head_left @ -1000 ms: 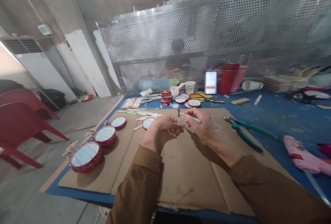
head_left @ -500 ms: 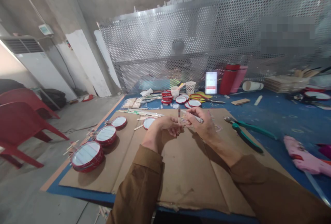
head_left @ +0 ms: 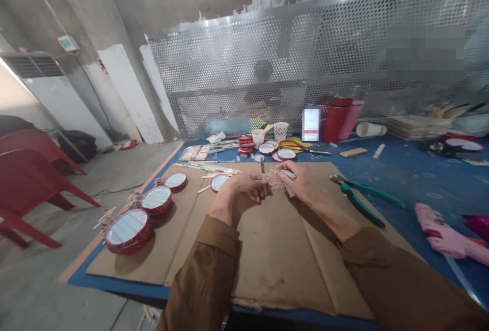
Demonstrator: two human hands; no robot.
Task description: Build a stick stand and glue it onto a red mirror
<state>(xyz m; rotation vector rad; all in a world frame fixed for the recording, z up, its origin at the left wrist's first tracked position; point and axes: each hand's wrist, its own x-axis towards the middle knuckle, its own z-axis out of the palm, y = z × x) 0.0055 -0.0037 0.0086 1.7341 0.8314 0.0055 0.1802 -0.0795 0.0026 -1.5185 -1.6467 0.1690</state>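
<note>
Three drum-like pieces [head_left: 156, 199] along the left edge of the cardboard [head_left: 267, 254] look done, sticks attached; one disc [head_left: 219, 183] by loose sticks [head_left: 217, 169] near the far edge looks unassembled. Left hand [head_left: 253, 186] pinches a slim upright stick [head_left: 262, 166], right hand [head_left: 300, 179] grips a white pen-like tool [head_left: 287, 173], coloured loops [head_left: 275, 181] between, toward the far edge. Bare room runs to the near edge; pliers [head_left: 350, 193] straddle the right edge.

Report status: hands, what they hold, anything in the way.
Left hand: gripping thin upright stick. Right hand: holding pale pen-like tool. Small colorful bits between hands; green-handled pliers to the right, clear of both.
</note>
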